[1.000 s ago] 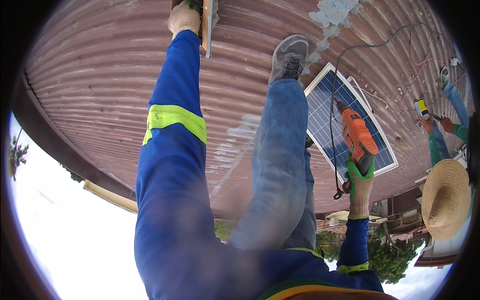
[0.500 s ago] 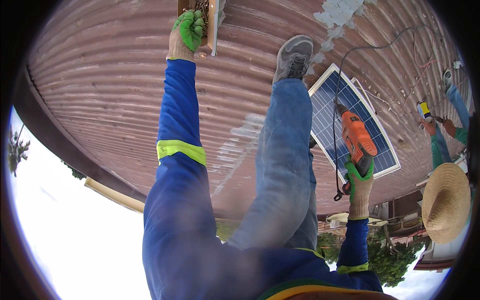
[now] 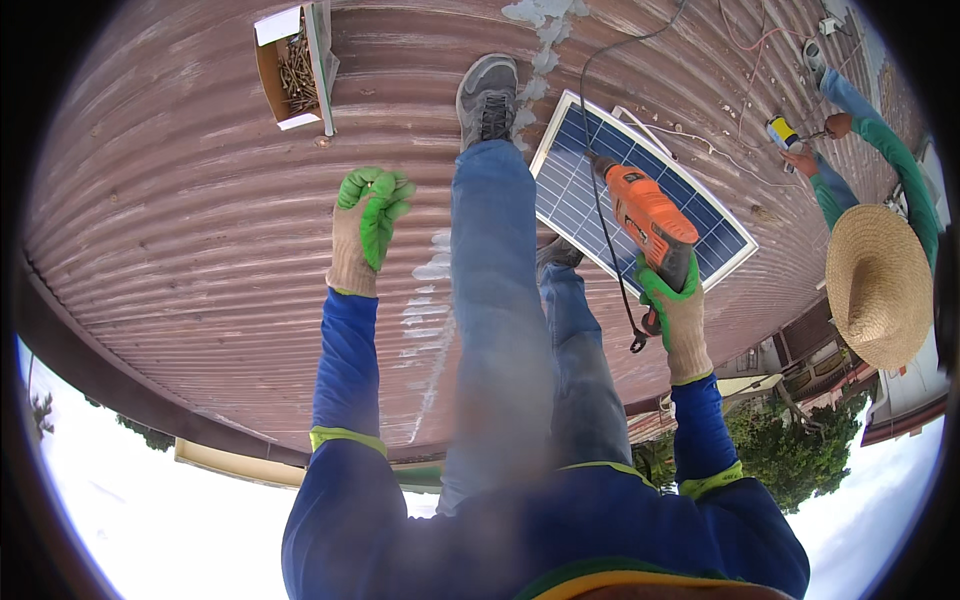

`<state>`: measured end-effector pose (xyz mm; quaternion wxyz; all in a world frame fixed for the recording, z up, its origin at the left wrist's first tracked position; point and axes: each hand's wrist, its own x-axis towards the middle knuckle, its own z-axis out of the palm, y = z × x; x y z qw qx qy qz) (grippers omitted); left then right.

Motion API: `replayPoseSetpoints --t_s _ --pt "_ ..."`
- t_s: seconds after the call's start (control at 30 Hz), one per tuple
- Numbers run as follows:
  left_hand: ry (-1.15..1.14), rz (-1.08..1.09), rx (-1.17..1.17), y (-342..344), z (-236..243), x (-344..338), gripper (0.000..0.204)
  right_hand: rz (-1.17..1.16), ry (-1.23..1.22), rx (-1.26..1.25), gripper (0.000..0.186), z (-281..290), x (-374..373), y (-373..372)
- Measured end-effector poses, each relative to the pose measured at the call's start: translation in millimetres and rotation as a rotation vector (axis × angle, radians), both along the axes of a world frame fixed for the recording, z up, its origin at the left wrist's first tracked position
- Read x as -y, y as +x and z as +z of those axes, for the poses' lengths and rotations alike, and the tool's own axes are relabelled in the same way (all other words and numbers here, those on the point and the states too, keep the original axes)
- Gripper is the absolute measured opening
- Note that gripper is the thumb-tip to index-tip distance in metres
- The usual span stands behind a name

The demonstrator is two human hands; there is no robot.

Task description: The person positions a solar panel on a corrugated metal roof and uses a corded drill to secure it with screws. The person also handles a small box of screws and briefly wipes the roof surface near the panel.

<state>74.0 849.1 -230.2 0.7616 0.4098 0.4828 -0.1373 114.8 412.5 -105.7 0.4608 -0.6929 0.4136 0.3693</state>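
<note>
My left hand, in a green-palmed knit glove, is held above the ribbed roof with its fingers curled together. What it pinches, if anything, is too small to make out. Farther off, beyond that hand, an open cardboard box holds many loose screws. My right hand, gloved alike, is wrapped round the handle of an orange power drill. The drill's nose points away from me, over a blue solar panel with a pale frame. A dark cord hangs beside the drill.
Brown corrugated roofing with grey patches lies under my shoes. At the right a person in a straw hat holds a yellow-and-dark can. Thin wires run over the roof there. The roof edge curves along the left.
My left hand has come out of the screw box and back toward me. The view has shifted, so more of the box shows. The drill stays in my right hand.
</note>
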Motion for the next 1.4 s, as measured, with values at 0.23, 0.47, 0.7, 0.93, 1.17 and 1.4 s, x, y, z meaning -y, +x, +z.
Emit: replayPoseSetpoints --t_s 0.23,0.47,0.7,0.93,1.17,1.4 --pt "0.308 -0.511 -0.368 -54 106 101 0.014 -0.214 0.166 0.011 0.054 52 10 -13" --pt "0.256 -0.826 -0.362 -6 125 101 0.023 -0.36 0.38 0.076 0.054 124 40 -41" --pt "-0.271 0.191 0.008 23 103 177 0.037 -0.431 0.616 0.113 0.051 169 57 -74" --pt "-0.324 0.309 0.13 36 114 217 0.037 -0.108 0.495 0.178 0.066 164 63 -94" --pt "-0.326 0.244 0.105 31 119 216 0.027 0.09 0.398 0.435 0.084 159 67 -114" --pt "-0.369 0.133 -0.007 18 112 187 0.022 0.234 0.378 0.501 0.087 164 77 -111"
